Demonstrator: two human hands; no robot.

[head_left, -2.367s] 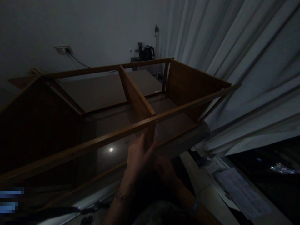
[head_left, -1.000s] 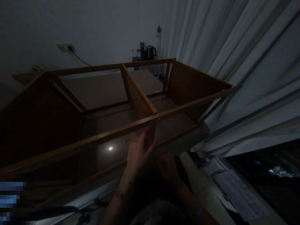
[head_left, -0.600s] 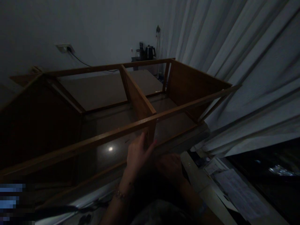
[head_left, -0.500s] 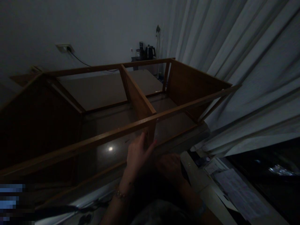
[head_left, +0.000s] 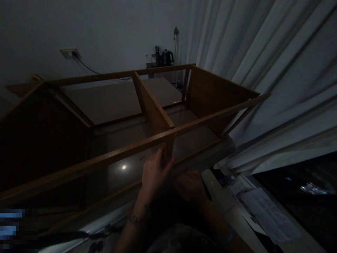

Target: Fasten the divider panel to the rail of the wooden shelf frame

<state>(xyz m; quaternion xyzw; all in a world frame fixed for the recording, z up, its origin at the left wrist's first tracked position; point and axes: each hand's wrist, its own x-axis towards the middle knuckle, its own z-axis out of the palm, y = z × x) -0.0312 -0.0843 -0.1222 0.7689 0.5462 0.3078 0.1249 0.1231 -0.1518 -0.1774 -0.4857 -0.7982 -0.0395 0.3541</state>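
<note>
A wooden cabinet frame (head_left: 110, 154) with open sides rests on a padded surface in front of me. Its middle divider board (head_left: 170, 149) runs from the near rail to the far one. My left hand (head_left: 152, 172) is closed around the near edge of this board, just below the rail, thumb on the right and fingers on the left. Lower and to the right, my right hand (head_left: 191, 184) is held near my body with curled fingers. It is in deep shadow, and what it holds, if anything, is hidden.
A white curtain (head_left: 250, 52) hangs along the right. Printed sheets (head_left: 268, 211) lie at the lower right beside a dark surface. Behind the frame stand a black kettle (head_left: 166, 57) and a wall socket (head_left: 70, 53) with a plugged-in cable.
The view has shifted very slightly. Both hands and the wooden frame stay practically in place.
</note>
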